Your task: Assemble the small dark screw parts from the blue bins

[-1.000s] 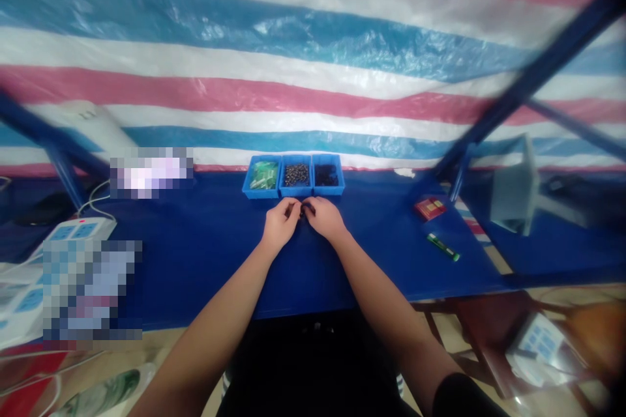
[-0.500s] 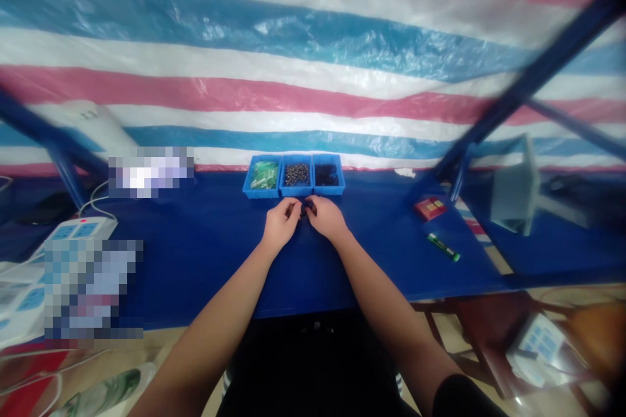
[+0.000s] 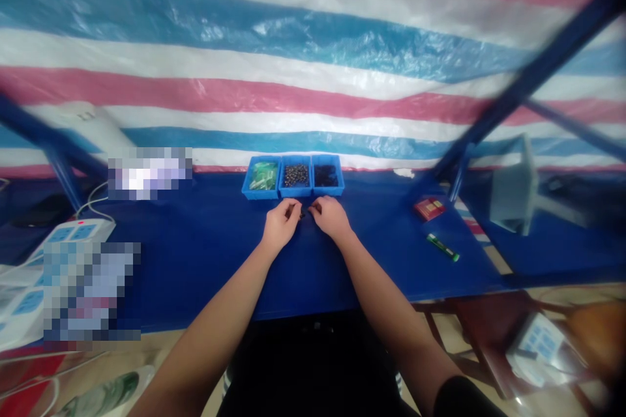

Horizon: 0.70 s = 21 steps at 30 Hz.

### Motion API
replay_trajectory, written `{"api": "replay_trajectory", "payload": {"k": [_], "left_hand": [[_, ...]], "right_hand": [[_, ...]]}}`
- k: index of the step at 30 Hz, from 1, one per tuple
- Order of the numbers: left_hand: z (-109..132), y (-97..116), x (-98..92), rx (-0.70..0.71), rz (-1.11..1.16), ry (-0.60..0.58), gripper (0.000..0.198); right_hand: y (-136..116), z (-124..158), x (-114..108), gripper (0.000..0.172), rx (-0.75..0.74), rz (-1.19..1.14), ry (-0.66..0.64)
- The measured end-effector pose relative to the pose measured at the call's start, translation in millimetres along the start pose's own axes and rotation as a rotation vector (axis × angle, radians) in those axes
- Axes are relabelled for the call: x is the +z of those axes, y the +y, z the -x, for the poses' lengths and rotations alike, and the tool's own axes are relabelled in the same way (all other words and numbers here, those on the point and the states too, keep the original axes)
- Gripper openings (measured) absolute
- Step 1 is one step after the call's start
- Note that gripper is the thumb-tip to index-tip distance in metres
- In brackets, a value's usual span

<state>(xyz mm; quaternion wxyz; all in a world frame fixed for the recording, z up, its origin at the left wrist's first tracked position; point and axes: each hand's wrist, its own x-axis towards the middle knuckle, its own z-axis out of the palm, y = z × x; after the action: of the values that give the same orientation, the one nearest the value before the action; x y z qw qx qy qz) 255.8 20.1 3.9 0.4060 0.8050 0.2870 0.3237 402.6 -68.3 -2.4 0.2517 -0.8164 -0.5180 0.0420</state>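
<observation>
My left hand (image 3: pixel 283 220) is pinched around a small dark piece (image 3: pixel 302 214), too small to name, just in front of the bins. My right hand (image 3: pixel 331 216) is close beside it on the right, fingers curled and pressed together; whatever they hold, if anything, is hidden. Three blue bins stand side by side beyond the hands. The left bin (image 3: pixel 261 195) contains green-and-clear plastic packets (image 3: pixel 264 176). In the middle bin (image 3: pixel 296 191) lie many small metallic brass-and-dark parts (image 3: pixel 296 175). Small black parts (image 3: pixel 325 175) fill the right bin (image 3: pixel 328 191).
On the blue table (image 3: pixel 205 260), a red box (image 3: pixel 430 208) and a green packet (image 3: pixel 443 247) lie at right. A white power strip (image 3: pixel 63 238) with cables is at left, beside blurred-out items. Blue metal struts (image 3: pixel 489 101) slant at both sides before a striped sheet (image 3: pixel 313 45).
My right hand has drawn slightly right, so the gap between the two hands is wider. My left hand keeps its pinch in nearly the same place.
</observation>
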Motion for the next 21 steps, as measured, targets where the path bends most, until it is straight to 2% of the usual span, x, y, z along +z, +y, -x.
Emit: {"api": "replay_trajectory", "payload": {"k": [7, 11, 18, 21], "left_hand": [[-0.6, -0.8, 0.0, -0.003, -0.010, 0.009, 0.025], [-0.8, -2.2, 0.4, 0.004, -0.004, 0.007, 0.025], [-1.2, -1.0, -1.2, 0.008, -0.004, 0.001, 0.027], [-1.1, -0.6, -0.9, 0.008, 0.001, 0.005, 0.028]], "right_hand": [[3.1, -0.6, -6.6, 0.019, -0.070, 0.029, 0.002], [0.7, 0.9, -9.6, 0.018, -0.060, -0.017, 0.002], [-11.8, 5.2, -8.5, 0.024, -0.017, -0.567, 0.109], [-16.1, 5.8, -8.2, 0.029, 0.017, -0.676, 0.125]]}}
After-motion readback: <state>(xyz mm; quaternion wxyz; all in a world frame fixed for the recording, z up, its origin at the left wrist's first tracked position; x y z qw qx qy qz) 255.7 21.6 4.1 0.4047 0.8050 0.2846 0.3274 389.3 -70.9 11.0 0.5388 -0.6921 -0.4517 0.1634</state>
